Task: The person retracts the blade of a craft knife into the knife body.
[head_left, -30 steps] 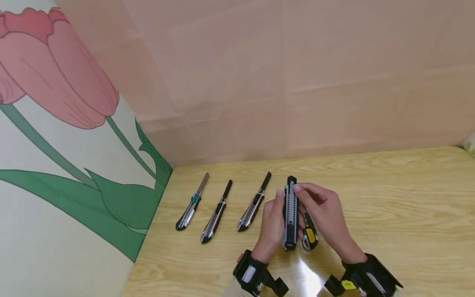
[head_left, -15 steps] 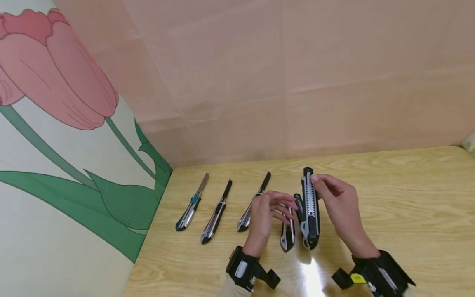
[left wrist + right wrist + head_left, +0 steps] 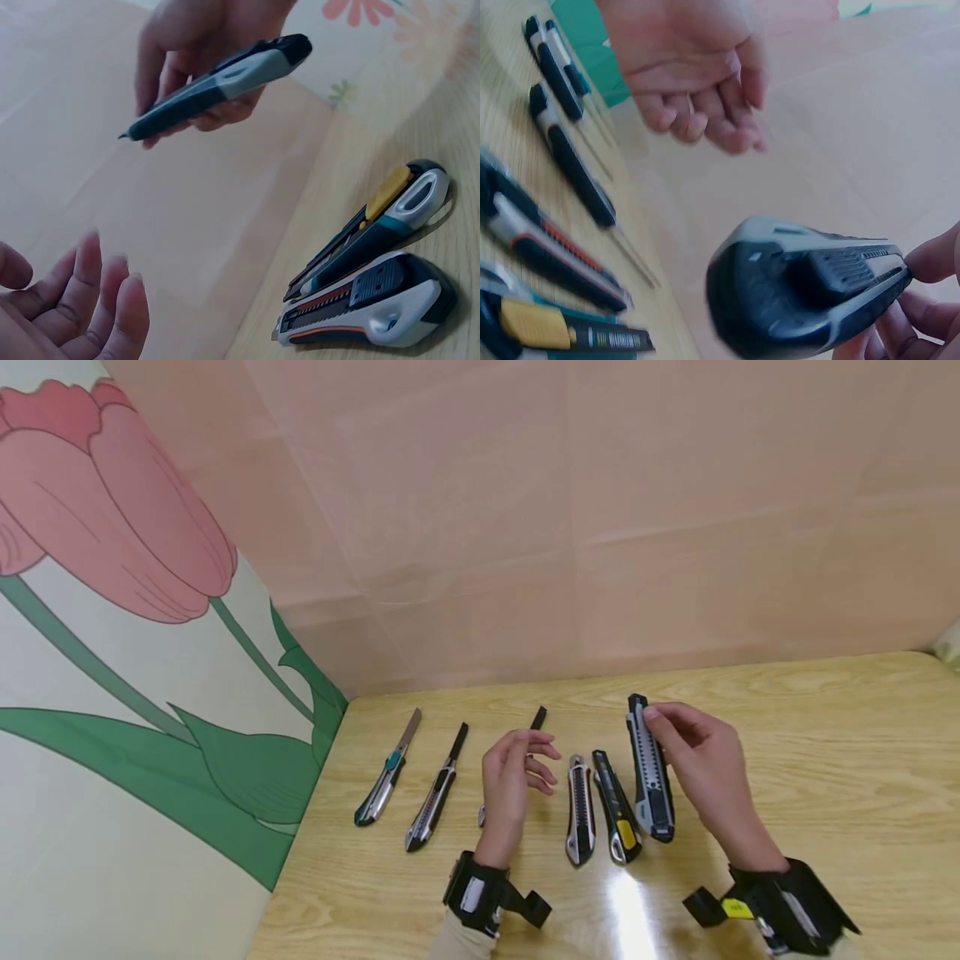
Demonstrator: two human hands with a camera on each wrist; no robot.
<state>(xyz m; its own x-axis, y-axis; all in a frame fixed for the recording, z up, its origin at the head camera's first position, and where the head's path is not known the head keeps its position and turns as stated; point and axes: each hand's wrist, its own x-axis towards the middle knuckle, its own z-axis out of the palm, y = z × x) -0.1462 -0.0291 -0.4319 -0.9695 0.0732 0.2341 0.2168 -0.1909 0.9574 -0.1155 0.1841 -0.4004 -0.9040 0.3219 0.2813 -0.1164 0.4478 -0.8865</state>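
My right hand [image 3: 705, 768] pinches a thick dark-and-grey utility knife [image 3: 649, 768] near its front end, raised off the table. In the right wrist view its rounded rear end and ridged slider [image 3: 840, 271] face the camera. My left hand [image 3: 510, 785] holds nothing; its fingers are loosely bent above a utility knife [image 3: 539, 718] that it mostly covers. Between my hands lie a utility knife [image 3: 581, 814] with red-orange trim and another [image 3: 619, 810] with a yellow slider, side by side.
Further left on the wooden table [image 3: 825, 793] lie two utility knives with long blades out: one with a teal slider [image 3: 381, 789], one with a dark blade [image 3: 432, 810]. A pinkish-beige sheet [image 3: 465, 527] hangs behind, and a tulip-patterned wall [image 3: 112, 652] borders the left side.
My left hand has let go of the thick utility knife and moved left. My right hand has carried that knife to the right, uncovering the red-trimmed and yellow-slider knives.
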